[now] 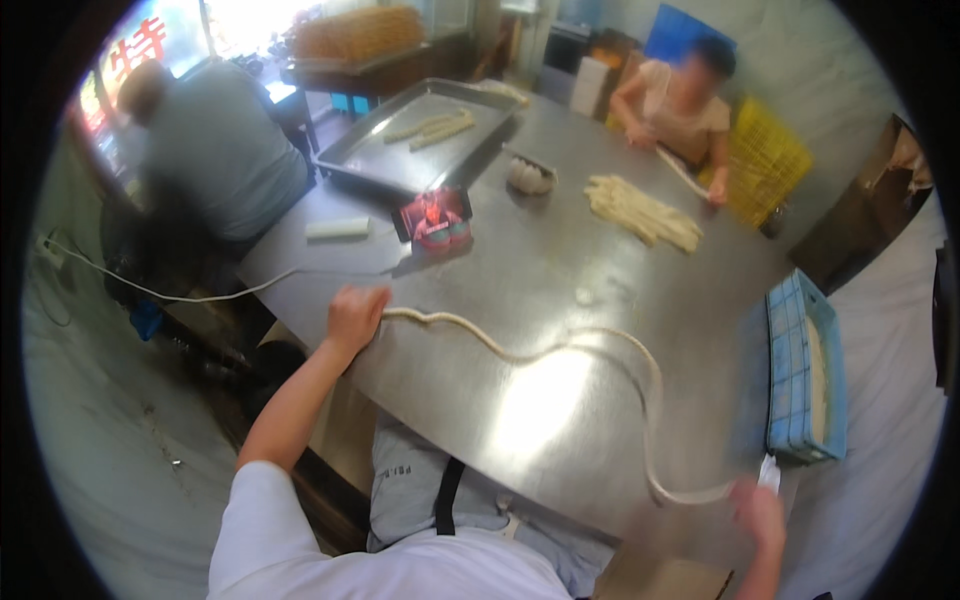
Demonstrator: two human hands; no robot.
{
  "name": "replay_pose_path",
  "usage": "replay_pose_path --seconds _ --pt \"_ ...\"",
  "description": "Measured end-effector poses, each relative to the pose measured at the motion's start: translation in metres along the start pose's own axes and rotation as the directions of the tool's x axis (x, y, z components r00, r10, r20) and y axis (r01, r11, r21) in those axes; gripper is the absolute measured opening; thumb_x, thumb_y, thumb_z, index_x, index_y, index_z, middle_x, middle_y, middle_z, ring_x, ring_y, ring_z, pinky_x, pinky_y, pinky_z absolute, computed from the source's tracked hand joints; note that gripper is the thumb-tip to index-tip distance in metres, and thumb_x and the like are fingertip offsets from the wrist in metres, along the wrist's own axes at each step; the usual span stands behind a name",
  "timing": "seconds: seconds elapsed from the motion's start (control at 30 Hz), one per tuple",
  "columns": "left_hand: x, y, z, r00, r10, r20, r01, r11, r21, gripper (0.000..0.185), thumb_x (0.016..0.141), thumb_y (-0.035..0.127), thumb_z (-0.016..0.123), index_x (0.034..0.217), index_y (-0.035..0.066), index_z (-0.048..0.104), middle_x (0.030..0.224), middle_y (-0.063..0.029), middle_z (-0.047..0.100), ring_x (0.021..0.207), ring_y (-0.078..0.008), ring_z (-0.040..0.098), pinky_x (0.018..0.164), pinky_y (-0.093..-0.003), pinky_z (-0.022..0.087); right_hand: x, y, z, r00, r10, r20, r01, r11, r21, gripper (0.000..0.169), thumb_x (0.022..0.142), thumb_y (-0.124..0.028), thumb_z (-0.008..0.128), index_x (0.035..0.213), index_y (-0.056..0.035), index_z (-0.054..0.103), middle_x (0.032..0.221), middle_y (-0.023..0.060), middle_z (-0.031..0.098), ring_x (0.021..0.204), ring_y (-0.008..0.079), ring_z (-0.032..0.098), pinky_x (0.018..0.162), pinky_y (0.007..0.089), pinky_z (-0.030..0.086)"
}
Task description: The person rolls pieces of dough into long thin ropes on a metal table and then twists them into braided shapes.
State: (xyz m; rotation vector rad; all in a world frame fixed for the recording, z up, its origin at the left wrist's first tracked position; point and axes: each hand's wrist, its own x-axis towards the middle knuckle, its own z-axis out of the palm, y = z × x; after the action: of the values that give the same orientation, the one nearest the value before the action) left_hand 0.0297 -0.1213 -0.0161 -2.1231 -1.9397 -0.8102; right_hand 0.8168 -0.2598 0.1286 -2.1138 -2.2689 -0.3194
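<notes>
A long, thin rope of dough point(649, 390) runs in loose curves over a stainless steel table point(450, 390). At its left end, my left hand point(356, 316) is closed around the dough near the table's edge. My right hand point(756, 514), blurred, grips the other end at the lower right. Between the two hands the strand bends in an S shape, and part of it appears lifted off the steel. A pile of pale dough strips point(643, 214) lies farther back on the table.
A metal tray point(352, 161) holds several twisted dough pieces point(431, 129). A phone point(433, 219) on a stand trails a white cable point(225, 298) leftward. A light blue crate point(791, 375) stands right. Across the table, a person point(679, 112) handles dough; another point(217, 150) sits left.
</notes>
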Motion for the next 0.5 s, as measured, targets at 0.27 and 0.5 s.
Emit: replay_pose_path --seconds 0.27,0.5 --pt "-0.097 0.062 -0.046 0.977 0.208 0.048 -0.214 0.943 0.255 0.028 0.092 0.023 0.066 0.111 0.002 0.067 0.111 -0.0135 0.072 0.105 -0.0363 0.068 0.096 -0.0441 0.055 -0.071 -0.041 -0.025 0.888 0.048 0.458 -0.044 0.999 -0.020 0.027 0.093 -0.028 0.062 0.094 -0.0028 0.072 0.071 0.0201 0.065 0.072 0.0382 0.065 0.071 0.0486 0.050" --pt "-0.012 -0.033 -0.106 0.897 0.327 0.298 -0.413 0.860 0.300 0.016 0.083 0.016 0.068 0.098 0.015 0.075 0.079 -0.0061 0.068 0.080 -0.0278 0.066 0.070 -0.0421 0.052 0.047 0.089 -0.131 0.549 0.649 -0.527 -0.152 0.697 0.701 0.028 0.107 -0.025 0.051 0.113 -0.0029 0.067 0.095 0.0025 0.064 0.083 0.0167 0.058 0.073 0.0297 0.045"
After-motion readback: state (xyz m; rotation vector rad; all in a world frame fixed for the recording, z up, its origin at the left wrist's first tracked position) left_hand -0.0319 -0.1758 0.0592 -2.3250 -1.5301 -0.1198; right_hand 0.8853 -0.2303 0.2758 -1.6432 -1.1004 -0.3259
